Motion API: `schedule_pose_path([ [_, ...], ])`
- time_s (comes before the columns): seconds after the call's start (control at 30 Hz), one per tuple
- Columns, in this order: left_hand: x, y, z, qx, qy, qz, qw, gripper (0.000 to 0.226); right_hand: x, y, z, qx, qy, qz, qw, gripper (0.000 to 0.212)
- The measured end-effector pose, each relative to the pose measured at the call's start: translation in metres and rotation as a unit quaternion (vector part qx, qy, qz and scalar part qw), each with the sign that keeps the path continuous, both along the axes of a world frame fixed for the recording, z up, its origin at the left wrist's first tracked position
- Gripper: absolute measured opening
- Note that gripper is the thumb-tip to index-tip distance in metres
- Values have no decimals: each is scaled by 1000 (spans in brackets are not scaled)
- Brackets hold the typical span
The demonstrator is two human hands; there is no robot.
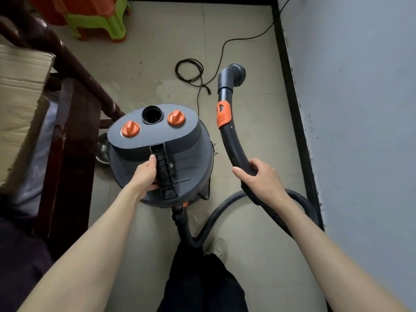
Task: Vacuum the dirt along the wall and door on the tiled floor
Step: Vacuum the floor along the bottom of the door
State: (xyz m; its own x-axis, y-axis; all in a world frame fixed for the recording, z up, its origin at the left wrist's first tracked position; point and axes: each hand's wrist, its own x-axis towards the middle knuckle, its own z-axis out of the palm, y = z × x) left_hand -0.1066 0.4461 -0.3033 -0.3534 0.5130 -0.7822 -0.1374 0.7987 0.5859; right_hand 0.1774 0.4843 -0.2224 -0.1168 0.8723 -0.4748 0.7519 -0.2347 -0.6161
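Note:
A grey canister vacuum [184, 140] with two orange knobs stands on the beige tiled floor [252, 140]. My left hand [145, 174] grips its black carry handle [165, 174] on top. My right hand [261, 176] grips the curved black wand [231, 143], which has an orange slider. The wand's round brush nozzle [236, 72] is held above the floor, pointing toward the wall [360, 109] and its black baseboard [292, 109]. The ribbed hose [225, 206] loops from under my right hand back to the canister's front.
A black power cord [190, 70] lies coiled on the tiles ahead and runs up the wall. Dark wooden furniture [74, 131] with cardboard stands at left, a metal bowl [103, 149] beside the vacuum. Stacked plastic stools [99, 21] are at the back left. My shoe [218, 246] is below.

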Motion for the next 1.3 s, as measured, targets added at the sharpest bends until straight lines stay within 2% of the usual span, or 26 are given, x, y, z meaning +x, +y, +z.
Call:
schedule_pose_path([
  [0.5,17,-100,15,-17,-54,-45,997,34,2,-127,10,-11,-13,-73,997,30],
  [0.7,18,-116,24,-56,-101,-7,993,37,11,-167,19,-15,-5,-107,994,28],
  [0.83,28,-123,49,-51,-68,-15,996,39,23,-191,36,-5,-40,-83,996,27],
  [0.97,37,-135,90,1,25,-122,992,37,36,-211,72,26,-61,-78,995,30],
  [1.03,46,-140,120,58,83,-221,970,38,45,-222,97,51,-59,-87,993,31],
  [1.13,72,-148,174,147,166,-374,901,45,66,-244,140,86,-49,-111,989,34],
  [1.3,143,-165,263,304,226,-481,791,46,111,-288,217,153,-42,-178,971,33],
])
